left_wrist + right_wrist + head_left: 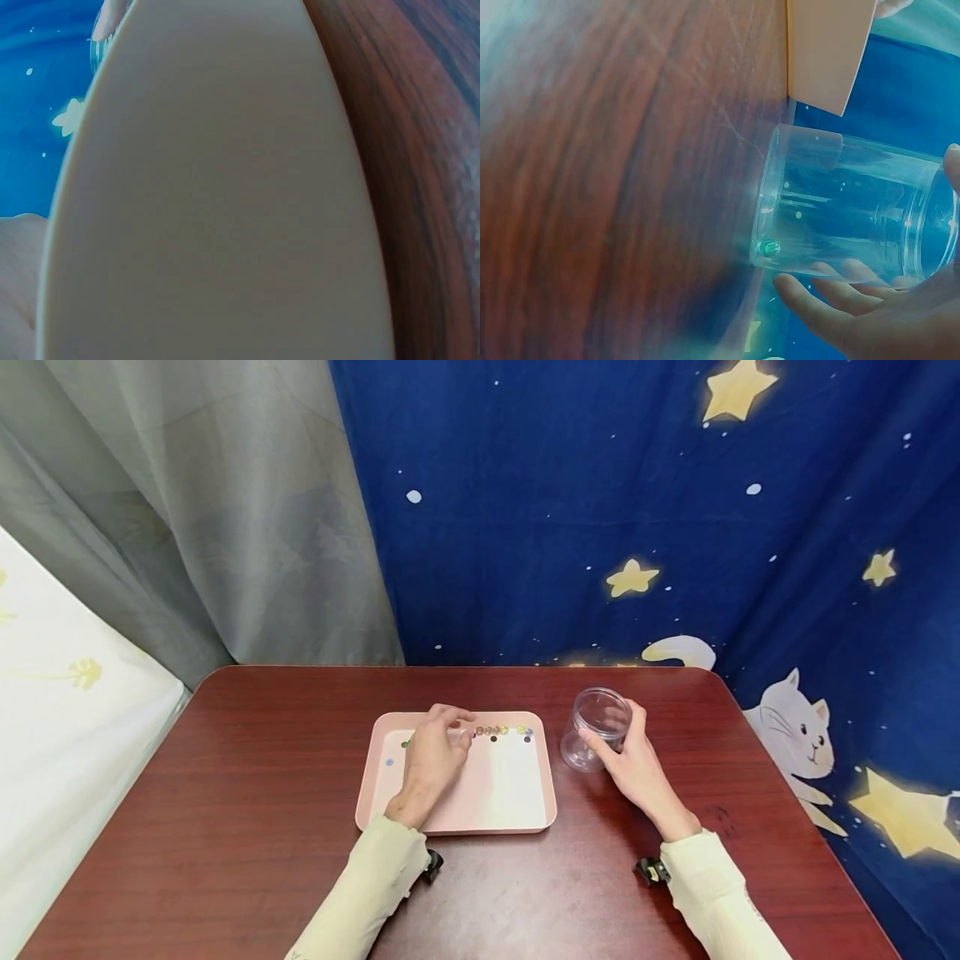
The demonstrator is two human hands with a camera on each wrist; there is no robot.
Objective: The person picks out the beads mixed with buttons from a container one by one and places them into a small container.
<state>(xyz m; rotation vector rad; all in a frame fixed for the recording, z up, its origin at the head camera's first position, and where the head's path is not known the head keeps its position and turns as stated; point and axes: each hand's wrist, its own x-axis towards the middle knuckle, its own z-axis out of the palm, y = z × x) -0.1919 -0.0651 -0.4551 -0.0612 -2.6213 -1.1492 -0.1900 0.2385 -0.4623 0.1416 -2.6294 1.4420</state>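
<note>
In the head view, a shallow pink tray (487,810) lies on the table with several small coloured beads (492,731) mostly along its far side. My left hand (435,760) is over the tray's left half, fingers bent down near the beads; I cannot tell whether the fingertips pinch one. My right hand (637,768) grips a clear, lidless jar (596,727) from its right side, just right of the tray. A small green bead (768,247) lies at the bottom of the jar in the right wrist view. The tray's outer wall (217,180) fills most of the left wrist view.
The dark red wooden table (262,793) has rounded far corners. Behind it hang a grey curtain (285,527) and a blue star-patterned curtain (525,527). White fabric (60,735) hangs along the left side.
</note>
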